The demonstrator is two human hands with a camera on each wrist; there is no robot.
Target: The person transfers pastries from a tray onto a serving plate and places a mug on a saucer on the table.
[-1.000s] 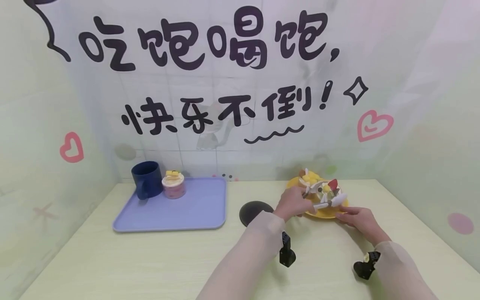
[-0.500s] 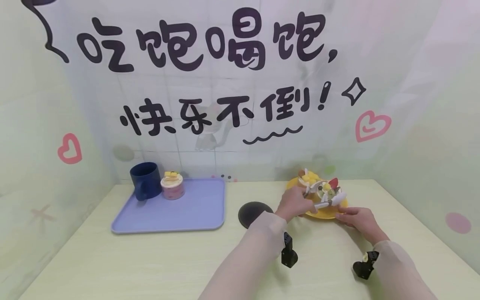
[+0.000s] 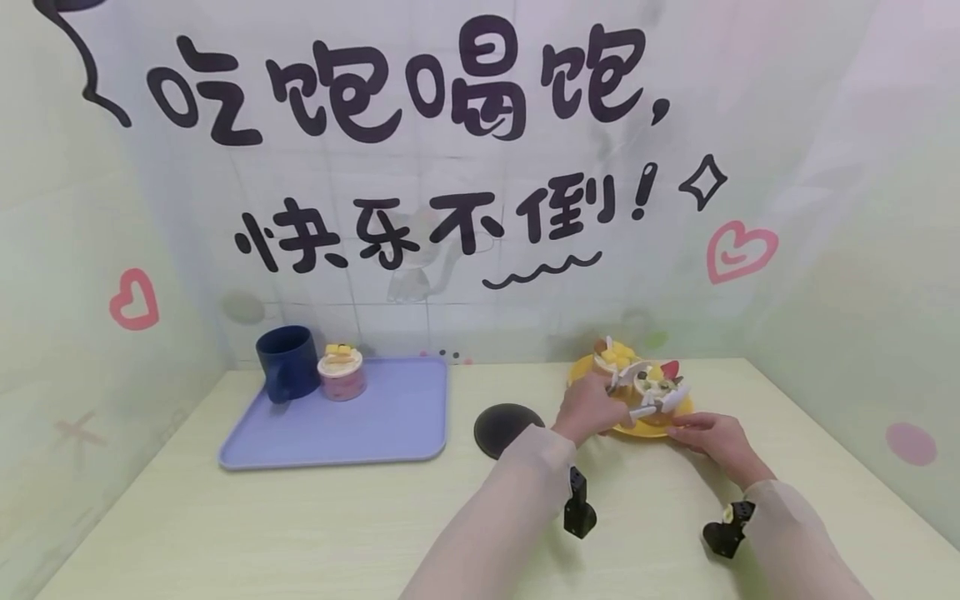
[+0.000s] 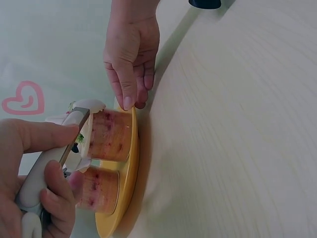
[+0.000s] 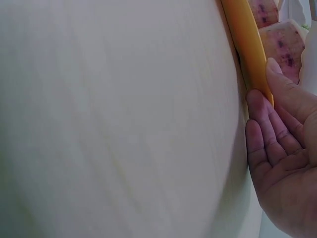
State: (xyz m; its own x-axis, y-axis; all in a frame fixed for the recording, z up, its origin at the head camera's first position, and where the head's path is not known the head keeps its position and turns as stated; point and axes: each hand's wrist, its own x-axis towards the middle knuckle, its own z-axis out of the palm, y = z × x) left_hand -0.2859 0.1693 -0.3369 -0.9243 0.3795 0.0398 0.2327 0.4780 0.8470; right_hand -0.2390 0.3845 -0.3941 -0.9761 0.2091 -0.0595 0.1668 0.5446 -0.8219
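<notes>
At yellow plate point(image 4: 131, 173) | left hand point(image 3: 590, 407) grips tongs point(image 4: 37, 183) | right hand point(image 3: 720, 440) pinches rim point(image 5: 253, 54), thumb point(image 5: 286, 88) uppermost

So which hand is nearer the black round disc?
The left hand. It holds white tongs to the right of the black round disc in the head view; the right hand is farther right, pinching the rim of the yellow plate.

Black Chinese lettering point(image 3: 468, 225) spans the pale back wall point(image 3: 517, 321). A pink heart point(image 3: 133, 322) marks the left wall point(image 3: 60, 350). The table point(image 3: 285, 533) is pale yellow.
</notes>
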